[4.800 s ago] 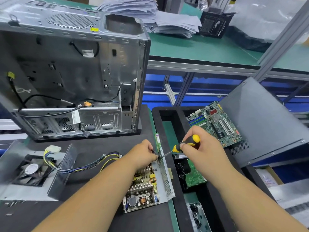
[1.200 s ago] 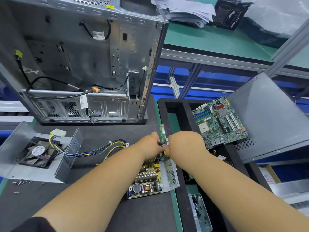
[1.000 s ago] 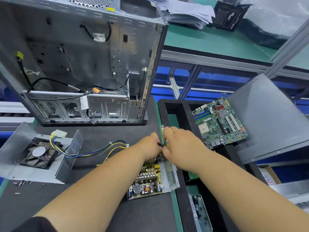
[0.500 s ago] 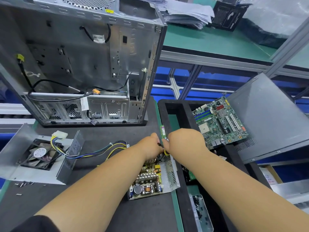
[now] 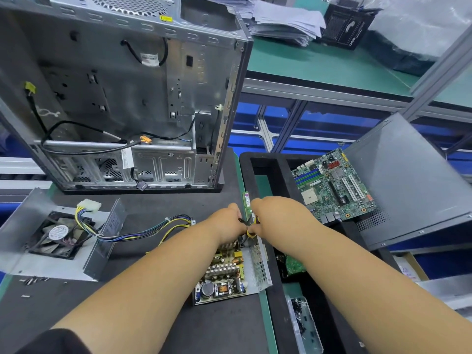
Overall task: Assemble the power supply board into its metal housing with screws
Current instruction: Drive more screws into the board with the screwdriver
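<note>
- Fingers of the right hand (image 5: 278, 215) curl round a yellow-handled screwdriver (image 5: 251, 233); the left hand (image 5: 227, 226) pinches something small and dark beside it, at the far end of the power supply board (image 5: 224, 272).
- Board sits in its metal housing (image 5: 259, 264) on the black mat (image 5: 153, 208), near-centre.
- Open computer case (image 5: 122, 93) stands far left; a motherboard (image 5: 334, 185) lies right.

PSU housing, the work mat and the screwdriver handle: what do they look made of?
PSU housing: looks like bare sheet metal, dull silver, with a perforated side wall and folded edges.
Work mat: matte dark grey, no glare; likely rubber or foam, cannot tell which.
Screwdriver handle: yellow and black, probably plastic or rubber; mostly hidden between the left hand and right hand.
</note>
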Available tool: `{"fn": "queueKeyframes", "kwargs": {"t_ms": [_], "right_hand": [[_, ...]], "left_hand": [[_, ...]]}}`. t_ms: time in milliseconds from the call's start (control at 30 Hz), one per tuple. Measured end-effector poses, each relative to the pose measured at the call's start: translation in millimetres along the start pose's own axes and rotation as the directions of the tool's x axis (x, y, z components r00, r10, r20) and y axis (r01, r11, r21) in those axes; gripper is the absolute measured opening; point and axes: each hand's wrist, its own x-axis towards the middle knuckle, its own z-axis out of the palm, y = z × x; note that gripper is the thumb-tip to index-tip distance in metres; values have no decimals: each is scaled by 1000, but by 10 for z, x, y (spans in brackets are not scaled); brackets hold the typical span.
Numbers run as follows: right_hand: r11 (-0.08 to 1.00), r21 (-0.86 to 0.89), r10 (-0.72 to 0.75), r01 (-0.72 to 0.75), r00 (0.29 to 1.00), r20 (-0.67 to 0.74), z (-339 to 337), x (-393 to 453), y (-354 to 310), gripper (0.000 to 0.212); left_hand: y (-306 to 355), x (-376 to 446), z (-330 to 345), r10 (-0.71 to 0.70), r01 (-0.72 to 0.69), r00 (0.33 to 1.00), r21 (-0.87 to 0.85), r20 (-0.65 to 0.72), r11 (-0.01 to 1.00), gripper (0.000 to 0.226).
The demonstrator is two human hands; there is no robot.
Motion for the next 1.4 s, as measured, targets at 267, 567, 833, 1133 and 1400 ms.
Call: {"fn": "queueKeyframes", "kwargs": {"t_ms": [267, 567, 833, 1133, 1400], "right_hand": [[975, -146, 150, -166, 982, -118, 231, 107, -34, 36], [994, 90, 71, -57, 984, -162, 180, -87, -7, 34], [997, -55, -61, 54, 989, -136, 186, -88, 21, 21], [986, -131, 84, -105, 984, -155, 284, -28, -25, 43], [996, 30, -84, 89, 985, -149, 170, -111, 12, 18]], "left_hand": [[29, -12, -6, -22, 22, 1000, 25, -3, 999, 18], [-13, -24, -24, -1, 1, 1000, 20, -3, 1000, 17], [-4, -2, 0, -8, 8, 1000, -1, -8, 1000, 32], [48, -78, -35, 21, -21, 1000, 35, 1, 999, 20], [15, -19, -9, -1, 2, 1000, 20, -16, 1000, 24]]}}
